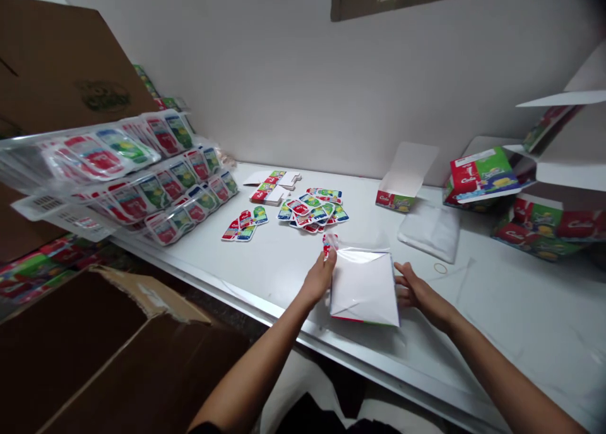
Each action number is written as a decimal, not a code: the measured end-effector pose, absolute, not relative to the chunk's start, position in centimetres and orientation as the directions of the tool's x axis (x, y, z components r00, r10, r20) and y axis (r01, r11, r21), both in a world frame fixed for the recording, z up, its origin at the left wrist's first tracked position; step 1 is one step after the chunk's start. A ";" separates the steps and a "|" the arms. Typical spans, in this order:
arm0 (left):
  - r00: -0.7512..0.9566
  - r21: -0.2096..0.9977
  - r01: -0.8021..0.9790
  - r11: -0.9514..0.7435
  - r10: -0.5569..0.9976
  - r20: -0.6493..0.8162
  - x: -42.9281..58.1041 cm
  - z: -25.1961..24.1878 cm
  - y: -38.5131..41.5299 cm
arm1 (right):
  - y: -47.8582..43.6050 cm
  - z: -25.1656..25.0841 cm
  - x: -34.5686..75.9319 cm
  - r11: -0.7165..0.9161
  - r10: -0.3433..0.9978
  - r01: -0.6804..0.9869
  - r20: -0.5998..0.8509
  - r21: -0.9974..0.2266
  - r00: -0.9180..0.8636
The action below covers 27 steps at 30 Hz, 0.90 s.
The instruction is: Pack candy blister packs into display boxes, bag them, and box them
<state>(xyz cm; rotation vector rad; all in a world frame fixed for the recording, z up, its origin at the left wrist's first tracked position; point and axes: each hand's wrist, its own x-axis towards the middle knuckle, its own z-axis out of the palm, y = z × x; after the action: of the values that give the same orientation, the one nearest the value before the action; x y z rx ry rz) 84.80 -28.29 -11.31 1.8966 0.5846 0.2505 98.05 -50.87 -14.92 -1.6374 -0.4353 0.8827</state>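
Near the front of the table lies a flat-topped white box point(363, 289), with red and green print along its lower edge. Clear plastic film surrounds it, crinkled at the top left. My left hand point(322, 275) is closed on the box's left edge and the film, its thumb on top; a small red piece shows beside the fingertips. My right hand point(417, 293) is at the box's right edge, thumb and fingers apart. Some of its fingertips are hidden by the edge, and I cannot tell how firmly they touch. Beyond the hands lies a loose pile of bottle- and can-shaped printed packets point(313, 212).
A smaller packet group point(245, 226) and flat cartons point(271, 187) lie behind left. Bagged packets point(177, 197) are stacked at left, above an open cardboard box point(156, 333). At right are open printed boxes point(485, 174), a plastic-bag stack point(430, 231) and a rubber band point(440, 268).
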 end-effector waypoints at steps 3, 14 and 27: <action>0.914 0.926 0.261 -0.274 0.379 -0.146 83.5 -11.4 -28.7 | -52.4 -15.6 97.2 -0.339 0.679 -0.222 -0.401 -0.914 0.614; 0.791 0.873 0.290 -0.393 0.611 0.012 80.6 -14.7 -33.3 | -52.9 -16.1 90.3 -0.387 0.625 0.277 -0.029 -0.880 0.780; 0.717 0.743 0.387 -0.546 0.685 0.131 80.4 -16.5 -33.6 | -52.4 -18.2 89.8 -0.490 0.644 0.674 0.291 -0.553 0.708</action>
<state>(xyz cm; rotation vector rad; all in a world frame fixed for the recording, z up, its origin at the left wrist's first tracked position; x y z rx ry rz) 80.39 -33.62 -16.51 2.2042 0.8089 0.5364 89.82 -52.38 -18.18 -2.2559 -0.9981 -0.0591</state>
